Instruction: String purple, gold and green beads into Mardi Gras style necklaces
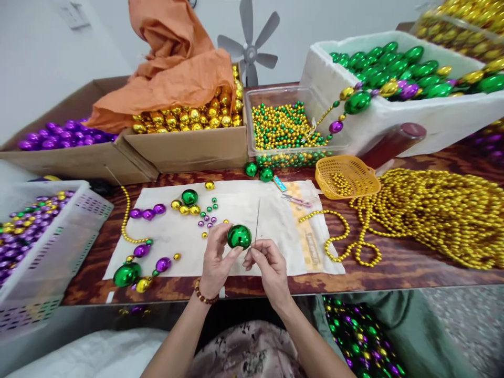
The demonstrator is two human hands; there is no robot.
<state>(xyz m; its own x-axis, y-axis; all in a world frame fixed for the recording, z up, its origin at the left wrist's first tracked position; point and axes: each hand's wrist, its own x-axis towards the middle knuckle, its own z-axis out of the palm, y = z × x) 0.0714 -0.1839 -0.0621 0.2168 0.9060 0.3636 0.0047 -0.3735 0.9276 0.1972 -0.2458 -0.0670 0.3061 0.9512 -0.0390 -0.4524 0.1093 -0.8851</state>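
Observation:
A large shiny green bead is gripped in my left hand, between thumb and fingers, above the white cloth. Just right of the bead, my right hand pinches a long thin needle that points upward. The needle and bead appear apart. Beyond my hands lie small green and purple beads, a row of purple beads, and gold beads around another green bead. A partly strung bead strand rests on the cloth's left side.
Cardboard boxes of gold and purple beads stand behind, beside a clear tub and a white foam box. An orange basket and gold bead chains lie right. A white plastic crate stands left.

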